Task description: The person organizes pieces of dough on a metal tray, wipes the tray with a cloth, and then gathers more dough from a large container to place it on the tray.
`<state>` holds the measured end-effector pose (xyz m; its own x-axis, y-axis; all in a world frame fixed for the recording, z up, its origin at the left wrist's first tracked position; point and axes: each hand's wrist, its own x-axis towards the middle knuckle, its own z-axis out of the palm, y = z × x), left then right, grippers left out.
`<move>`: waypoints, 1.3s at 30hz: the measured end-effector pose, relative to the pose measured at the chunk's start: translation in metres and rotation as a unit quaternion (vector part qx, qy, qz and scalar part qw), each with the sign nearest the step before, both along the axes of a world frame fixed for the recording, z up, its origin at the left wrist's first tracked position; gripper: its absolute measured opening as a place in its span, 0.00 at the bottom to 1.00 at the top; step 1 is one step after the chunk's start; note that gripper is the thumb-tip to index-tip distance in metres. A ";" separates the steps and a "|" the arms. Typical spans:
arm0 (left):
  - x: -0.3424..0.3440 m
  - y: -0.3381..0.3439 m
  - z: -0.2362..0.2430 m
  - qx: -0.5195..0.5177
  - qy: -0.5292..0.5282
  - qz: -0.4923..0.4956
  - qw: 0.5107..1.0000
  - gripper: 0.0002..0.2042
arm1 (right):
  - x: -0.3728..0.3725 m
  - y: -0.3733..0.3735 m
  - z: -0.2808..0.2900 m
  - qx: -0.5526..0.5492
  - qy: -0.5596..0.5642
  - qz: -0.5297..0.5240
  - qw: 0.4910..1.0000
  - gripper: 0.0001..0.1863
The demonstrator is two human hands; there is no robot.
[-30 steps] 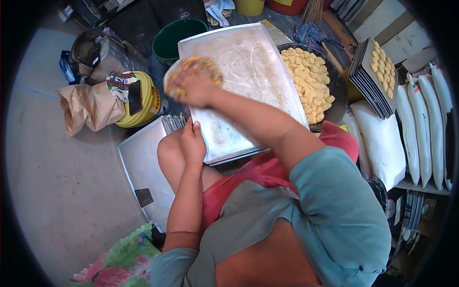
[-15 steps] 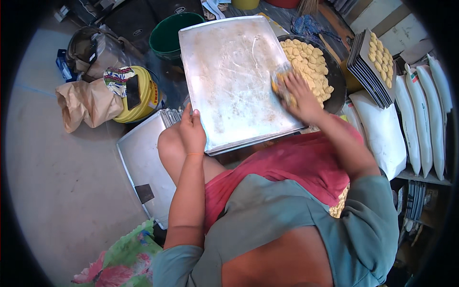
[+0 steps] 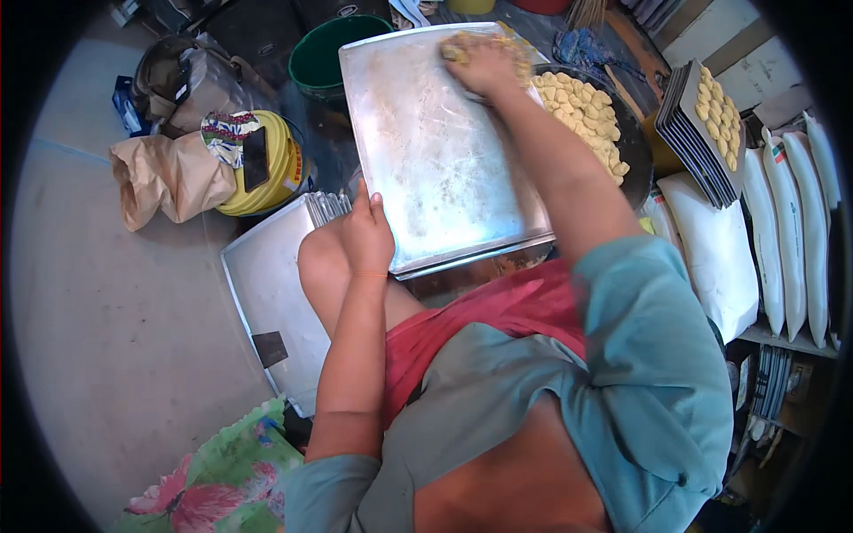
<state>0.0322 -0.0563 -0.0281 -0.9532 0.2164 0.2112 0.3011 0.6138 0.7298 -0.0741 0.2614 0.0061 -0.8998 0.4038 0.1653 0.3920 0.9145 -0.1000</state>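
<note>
A worn silver baking tray (image 3: 426, 160) lies tilted over my lap, with the edge of another tray just beneath it. My left hand (image 3: 369, 233) grips its left side near the close corner, thumb at the rim. Toward the far right corner, my right hand (image 3: 490, 71) presses a crumpled yellowish wad (image 3: 458, 46) onto the tray's surface; whether it is cloth or plastic I cannot tell. Right of the tray, many yellow dough pieces (image 3: 582, 111) fill a wide dark round pan (image 3: 638, 147), partly hidden behind my right arm.
Stacked trays (image 3: 275, 275) lean beside my left knee. Beyond them stand a yellow bucket (image 3: 283, 160) with a phone (image 3: 256, 160) on its lid, a paper bag (image 3: 169, 178) and a green tub (image 3: 333, 53). Rightward are a tray stack (image 3: 702, 133) topped with dough pieces and white sacks (image 3: 711, 258).
My right hand has slid the wad from the tray's right edge up to its far edge, the arm stretching forward. My left hand keeps its hold on the tray.
</note>
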 end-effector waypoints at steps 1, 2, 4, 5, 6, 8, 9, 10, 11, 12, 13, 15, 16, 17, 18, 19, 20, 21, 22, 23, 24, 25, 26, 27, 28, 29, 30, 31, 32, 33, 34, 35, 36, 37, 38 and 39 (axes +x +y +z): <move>0.000 0.008 0.000 -0.005 0.012 -0.004 1.000 0.19 | -0.011 -0.011 0.006 -0.011 0.009 0.007 1.000 0.40; -0.001 0.018 -0.003 -0.003 0.015 -0.023 1.000 0.19 | -0.013 -0.018 0.003 -0.007 0.025 0.051 0.998 0.37; -0.003 0.000 -0.019 0.070 0.058 -0.004 0.996 0.19 | 0.004 -0.095 0.001 -0.024 0.027 0.252 0.967 0.35; -0.004 -0.014 -0.019 0.068 0.058 0.008 0.996 0.19 | 0.029 -0.138 0.001 -0.065 0.043 0.327 0.942 0.34; -0.002 -0.013 -0.015 0.044 0.012 0.010 0.999 0.19 | 0.057 -0.151 -0.016 -0.061 0.067 0.377 0.922 0.35; 0.002 -0.023 -0.011 0.015 -0.034 0.028 0.999 0.18 | 0.131 -0.170 -0.022 -0.038 0.029 0.434 0.899 0.39; 0.004 -0.016 -0.009 0.012 0.001 0.016 1.000 0.18 | 0.160 -0.157 -0.023 -0.066 0.033 0.415 0.907 0.37; 0.007 -0.013 -0.007 0.007 0.034 0.005 0.999 0.18 | 0.176 -0.135 -0.008 -0.068 0.008 0.349 0.934 0.36; 0.008 -0.009 -0.007 0.001 0.019 0.008 1.000 0.18 | 0.190 -0.110 0.004 -0.071 -0.022 0.282 0.956 0.34; 0.009 -0.004 -0.006 0.001 0.016 0.004 1.000 0.18 | 0.199 -0.081 0.001 -0.101 0.041 0.173 0.979 0.31; 0.009 -0.001 -0.005 0.037 0.016 -0.003 0.999 0.18 | 0.207 -0.042 -0.009 -0.030 0.064 0.094 0.993 0.29; 0.009 0.003 0.000 0.071 -0.007 -0.007 0.997 0.18 | 0.220 0.009 -0.012 -0.133 0.047 -0.062 0.988 0.33; 0.011 0.002 0.000 0.072 -0.006 -0.009 0.997 0.18 | 0.223 0.003 -0.027 -0.133 0.048 -0.064 0.988 0.33; 0.010 0.001 0.001 0.074 -0.013 -0.004 0.997 0.18 | 0.222 -0.009 -0.039 -0.046 0.051 -0.077 0.995 0.34; 0.007 -0.003 0.003 0.075 -0.018 0.007 0.997 0.18 | 0.216 -0.026 -0.042 0.041 0.056 -0.083 0.994 0.35; 0.005 -0.010 0.001 0.075 -0.012 0.013 0.997 0.18 | 0.215 -0.065 -0.028 0.019 0.035 -0.016 0.999 0.38; 0.004 -0.014 -0.003 0.076 -0.012 0.019 0.997 0.18 | 0.217 -0.100 -0.019 -0.227 0.036 0.028 0.973 0.37; 0.003 -0.003 -0.005 0.081 -0.014 0.009 0.997 0.18 | 0.221 -0.116 -0.034 -0.056 0.076 0.163 0.982 0.38; 0.000 -0.014 -0.011 0.078 -0.011 0.013 0.997 0.18 | 0.224 -0.163 -0.014 -0.171 -0.057 0.174 0.968 0.39; -0.003 -0.012 -0.014 0.078 -0.010 -0.001 0.997 0.18 | 0.233 -0.197 -0.011 -0.132 -0.028 0.237 0.962 0.39; -0.008 -0.012 -0.017 0.079 -0.007 -0.011 0.997 0.18 | 0.238 -0.216 -0.009 -0.091 0.000 0.303 0.949 0.40; -0.013 -0.016 -0.024 0.077 0.000 -0.006 0.997 0.18 | 0.243 -0.215 -0.009 -0.089 0.006 0.303 0.949 0.40; -0.009 -0.010 -0.020 0.074 0.003 -0.013 0.997 0.18 | 0.252 -0.208 -0.014 -0.091 0.001 0.306 0.948 0.40; 0.000 -0.003 -0.014 0.058 -0.009 -0.004 0.998 0.19 | 0.260 -0.199 -0.017 -0.093 -0.002 0.313 0.945 0.40; 0.004 -0.002 -0.009 0.045 -0.021 0.011 0.999 0.19 | 0.275 -0.182 -0.017 -0.109 -0.007 0.312 0.944 0.42; 0.002 -0.009 -0.011 0.039 -0.005 0.010 0.999 0.19 | 0.290 -0.167 -0.010 -0.122 -0.019 0.294 0.948 0.43; 0.002 -0.012 -0.010 0.040 -0.005 0.014 0.999 0.19 | 0.306 -0.149 -0.005 -0.121 -0.032 0.260 0.957 0.42; 0.002 -0.013 -0.008 0.025 -0.013 0.011 1.000 0.19 | 0.319 -0.127 -0.002 -0.109 -0.042 0.226 0.967 0.42; 0.002 -0.013 -0.005 0.011 -0.019 0.008 1.000 0.19 | 0.326 -0.106 -0.003 -0.083 -0.063 0.176 0.979 0.41; 0.001 -0.013 -0.004 0.016 -0.018 0.014 1.000 0.19 | 0.327 -0.085 -0.004 -0.036 -0.096 0.132 0.986 0.39; 0.001 -0.011 -0.004 0.002 0.007 0.006 1.000 0.19 | 0.324 -0.065 -0.006 -0.003 -0.114 0.101 0.988 0.37; 0.002 -0.012 -0.006 -0.016 0.030 -0.001 0.999 0.19 | 0.312 -0.051 -0.002 -0.003 -0.112 0.091 0.990 0.35; 0.002 -0.010 -0.005 -0.013 0.030 0.003 0.999 0.19 | 0.296 -0.034 -0.005 -0.010 -0.103 0.080 0.991 0.34; 0.001 -0.009 -0.005 -0.035 0.015 0.001 0.999 0.19 | 0.270 -0.020 -0.006 0.009 -0.114 0.063 0.991 0.34; 0.000 -0.011 -0.005 -0.058 0.001 0.002 0.998 0.19 | 0.238 -0.008 -0.005 0.012 -0.110 0.051 0.993 0.34; 0.000 -0.012 -0.008 -0.049 0.017 0.006 0.999 0.19 | 0.203 0.004 -0.005 0.008 -0.108 0.036 0.994 0.35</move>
